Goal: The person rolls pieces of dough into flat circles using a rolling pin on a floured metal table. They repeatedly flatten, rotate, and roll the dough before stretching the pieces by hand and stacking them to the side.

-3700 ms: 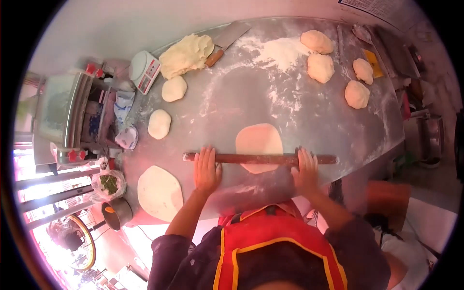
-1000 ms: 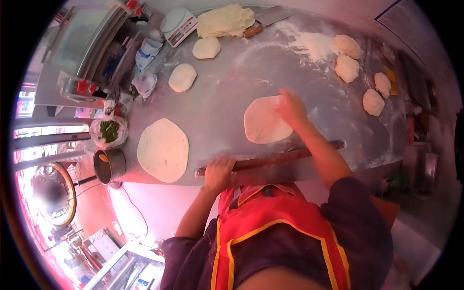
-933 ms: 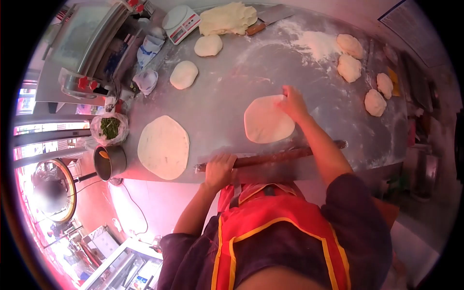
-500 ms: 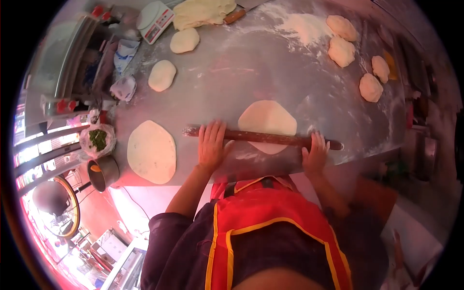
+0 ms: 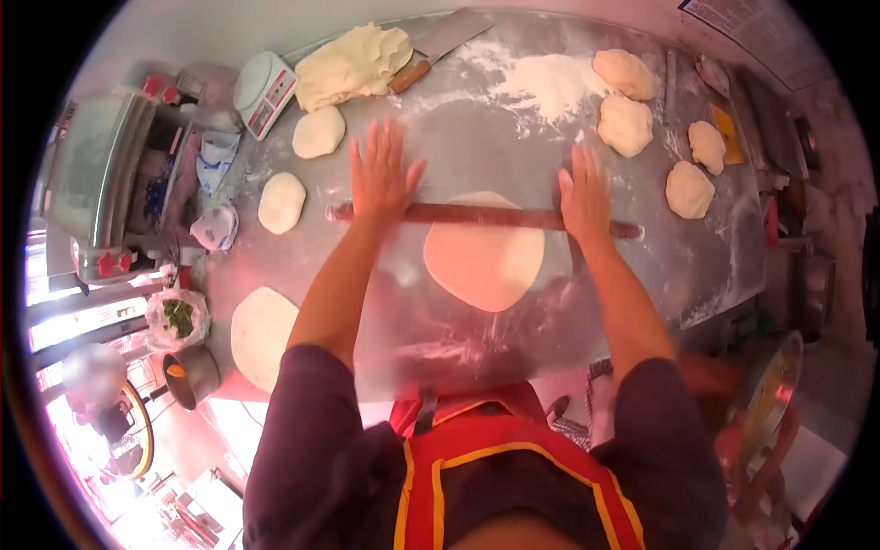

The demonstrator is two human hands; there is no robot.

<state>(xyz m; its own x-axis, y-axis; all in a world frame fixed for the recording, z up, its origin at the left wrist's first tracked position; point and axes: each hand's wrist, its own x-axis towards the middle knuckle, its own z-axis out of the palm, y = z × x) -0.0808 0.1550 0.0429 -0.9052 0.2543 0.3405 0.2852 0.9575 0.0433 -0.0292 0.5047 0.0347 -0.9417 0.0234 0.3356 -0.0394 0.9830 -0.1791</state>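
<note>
A dark red rolling pin lies crosswise over the upper part of a flattened dough sheet. My left hand presses its palm on the pin left of the dough, fingers stretched forward. On the right, my right hand rests the same way on the pin, its fingers extended. Another flat dough sheet lies at the table's left front edge, partly behind my left forearm. Two smaller dough discs, one and another, lie up the left side.
A large dough mass sits by a white scale and a wooden-handled scraper. Loose flour and several dough lumps are at the right. A metal pot stands left; another person's arm shows lower right.
Both hands and the rolling pin have moved forward, away from my body, toward the far edge of the dough. More of the dough's near part shows. The camera view has shifted.
</note>
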